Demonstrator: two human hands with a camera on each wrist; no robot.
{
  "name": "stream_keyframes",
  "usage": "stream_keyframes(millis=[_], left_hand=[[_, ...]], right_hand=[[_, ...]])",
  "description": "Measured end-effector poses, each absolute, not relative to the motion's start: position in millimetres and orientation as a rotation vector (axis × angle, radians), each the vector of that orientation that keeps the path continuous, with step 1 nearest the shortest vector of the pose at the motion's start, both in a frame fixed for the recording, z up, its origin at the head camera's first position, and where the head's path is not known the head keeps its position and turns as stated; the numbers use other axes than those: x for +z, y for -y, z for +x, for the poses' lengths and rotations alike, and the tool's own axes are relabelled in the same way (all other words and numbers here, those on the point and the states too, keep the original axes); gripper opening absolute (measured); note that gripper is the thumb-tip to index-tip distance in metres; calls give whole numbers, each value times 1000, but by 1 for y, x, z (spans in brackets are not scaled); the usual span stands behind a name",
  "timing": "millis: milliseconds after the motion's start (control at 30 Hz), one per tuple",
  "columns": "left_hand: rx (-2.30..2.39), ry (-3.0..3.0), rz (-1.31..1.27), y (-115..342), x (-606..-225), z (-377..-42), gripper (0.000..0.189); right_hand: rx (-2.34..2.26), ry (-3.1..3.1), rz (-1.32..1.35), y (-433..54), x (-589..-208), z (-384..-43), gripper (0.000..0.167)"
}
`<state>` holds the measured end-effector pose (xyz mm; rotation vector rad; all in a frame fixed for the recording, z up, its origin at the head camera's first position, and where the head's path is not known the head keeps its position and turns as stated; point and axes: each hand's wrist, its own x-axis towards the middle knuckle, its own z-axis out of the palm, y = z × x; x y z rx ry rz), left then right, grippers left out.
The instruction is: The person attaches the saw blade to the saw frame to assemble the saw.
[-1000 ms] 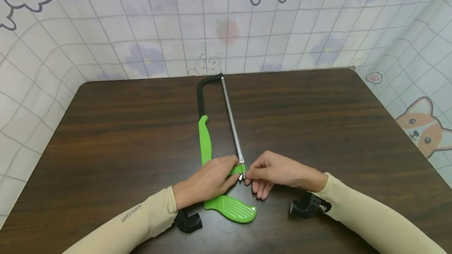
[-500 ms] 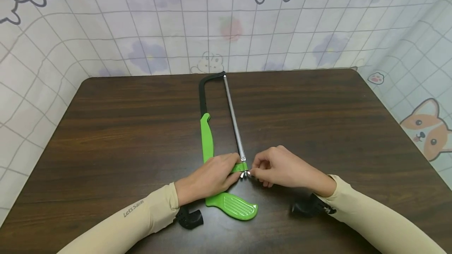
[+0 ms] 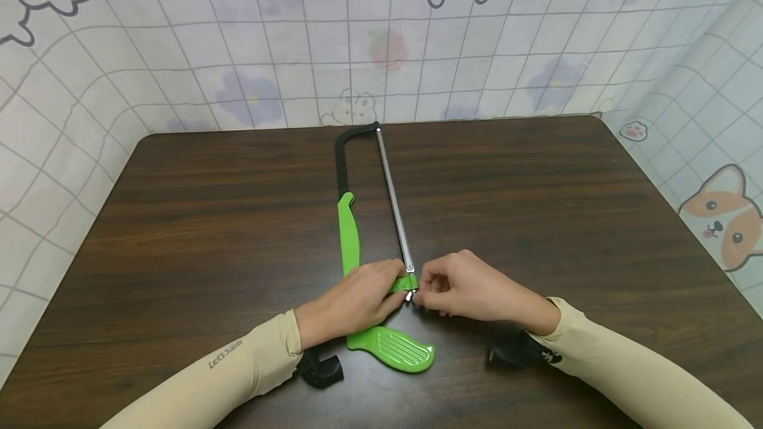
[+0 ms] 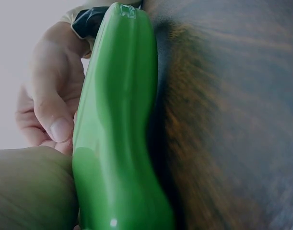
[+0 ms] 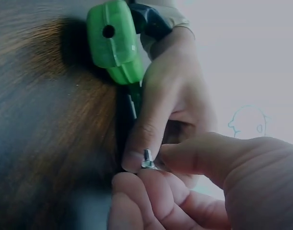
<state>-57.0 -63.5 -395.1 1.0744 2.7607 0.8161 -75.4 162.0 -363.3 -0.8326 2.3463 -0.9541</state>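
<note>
A hacksaw lies on the table, its black front frame pointing away and its green handle towards me. Its silver blade bar runs along the right side. My left hand grips the green lower frame where the blade ends, thumb and fingers curled over it. A small silver wing nut sticks out there. Beside it, the thumb and forefinger of my right hand pinch the nut, partly hiding it. The right wrist view shows a threaded screw end between the fingertips. In the left wrist view the handle fills the middle.
The dark wood table spreads around the saw. Behind and beside it hangs a white checked cloth with printed animals and flowers. A black wrist camera under the left sleeve sits close to the handle.
The right hand's fingers have curled in and turned at the wing nut, and its wings now stand at another angle. The left hand and the hacksaw stay put.
</note>
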Motion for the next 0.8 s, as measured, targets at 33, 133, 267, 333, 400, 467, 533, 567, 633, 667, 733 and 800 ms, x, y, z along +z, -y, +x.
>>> stream_keyframes(millis=[33,133,267,333,400,467,533,567,633,667,733,800], left_hand=[[817,-2763,1076,63,-395,-57,7],[820,-2764,1078,63,-395,-57,7],[823,-2759,1074,63,-394,-57,7],[823,-2761,1073,63,-394,-57,7],[824,-2760,1073,63,-395,-56,8],[824,-2759,1074,63,-395,-56,9],[823,-2755,1072,63,-395,-56,9],[822,-2753,1071,63,-395,-56,10],[818,-2753,1071,63,-395,-57,10],[817,-2753,1071,63,-395,-56,10],[815,-2754,1074,63,-395,-57,11],[814,-2756,1077,63,-395,-57,11]], right_hand=[[-947,-2364,-842,-162,-364,-75,18],[-920,-2426,-860,-159,-366,-74,22],[-893,-2499,-860,-156,-367,-73,27],[-888,-2518,-861,-155,-368,-73,29],[-886,-2528,-862,-154,-368,-72,29],[-885,-2536,-865,-153,-369,-72,30],[-883,-2542,-869,-153,-369,-72,31],[-883,-2545,-870,-153,-370,-72,31],[-882,-2551,-875,-153,-370,-72,32],[-881,-2554,-877,-153,-371,-72,33],[-878,-2558,-881,-153,-371,-72,34],[-879,-2559,-881,-153,-372,-73,34]])
